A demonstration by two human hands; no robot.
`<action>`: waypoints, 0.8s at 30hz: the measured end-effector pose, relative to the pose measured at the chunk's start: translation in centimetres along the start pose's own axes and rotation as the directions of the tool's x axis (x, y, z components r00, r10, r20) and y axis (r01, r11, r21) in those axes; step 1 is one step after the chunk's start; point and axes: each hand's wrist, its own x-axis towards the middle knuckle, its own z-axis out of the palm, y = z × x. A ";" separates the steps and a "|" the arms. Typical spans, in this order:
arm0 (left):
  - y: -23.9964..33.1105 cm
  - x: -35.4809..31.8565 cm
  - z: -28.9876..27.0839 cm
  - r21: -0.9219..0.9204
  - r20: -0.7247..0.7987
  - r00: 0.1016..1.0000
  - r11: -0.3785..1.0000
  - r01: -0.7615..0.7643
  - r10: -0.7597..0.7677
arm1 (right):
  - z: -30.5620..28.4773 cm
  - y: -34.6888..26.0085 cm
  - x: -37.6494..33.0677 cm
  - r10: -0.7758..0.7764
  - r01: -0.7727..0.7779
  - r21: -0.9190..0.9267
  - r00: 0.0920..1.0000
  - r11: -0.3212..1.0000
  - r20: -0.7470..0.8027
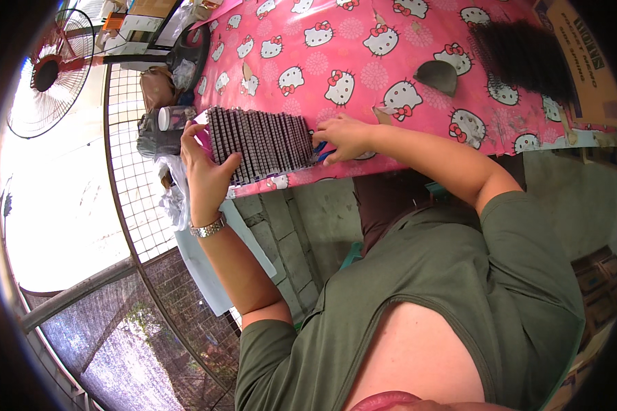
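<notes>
Both hands press in on a long row of thin dark strips (pixel 260 145), stacked on edge like a fanned deck along the near rim of the table. Left hand (pixel 206 171) cups the left end of the row, palm flat against the outermost strip, thumb hooked over the front corner, fingers running up behind it; a metal wristwatch (pixel 209 227) sits on that wrist. Right hand (pixel 343 135) closes the other end, fingers curled down against the last strips, and something blue (pixel 324 152) peeks out under those fingertips, too hidden to say what it is. So the row is squeezed between the two hands, held at both ends while resting on the table.

That table wears a pink cloth with white cartoon cats (pixel 363 61), and its front edge drops away just beneath the strips. Farther back on the cloth lies a dark grey half-round piece (pixel 437 75), well apart from the hands, and beyond it to the right a mass of black fibres (pixel 524 58) beside a cardboard box (pixel 586 61).

Left of the table stands a wire mesh panel (pixel 134 185), with a small white-capped container (pixel 171 116) and crumpled plastic close by the left hand. A standing fan (pixel 51 72) fills the upper left corner.
</notes>
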 end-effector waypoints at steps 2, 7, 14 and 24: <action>0.3 0.1 -0.1 0.012 0.003 1.000 1.000 0.012 -0.012 | 0.2 0.2 0.2 -0.022 0.022 -0.021 1.000 1.000 -0.006; 0.2 -0.2 0.0 -0.002 -0.001 1.000 1.000 0.016 -0.016 | 0.1 -0.4 1.6 0.227 -0.257 0.151 0.955 0.955 0.190; 0.0 -0.1 0.0 0.010 -0.005 1.000 1.000 -0.003 0.003 | 1.4 1.5 0.9 0.009 -0.009 0.037 1.000 0.999 -0.006; 0.4 0.0 0.0 -0.017 0.011 1.000 1.000 0.025 -0.025 | -0.3 -0.7 2.3 0.281 -0.372 0.222 0.892 0.901 0.354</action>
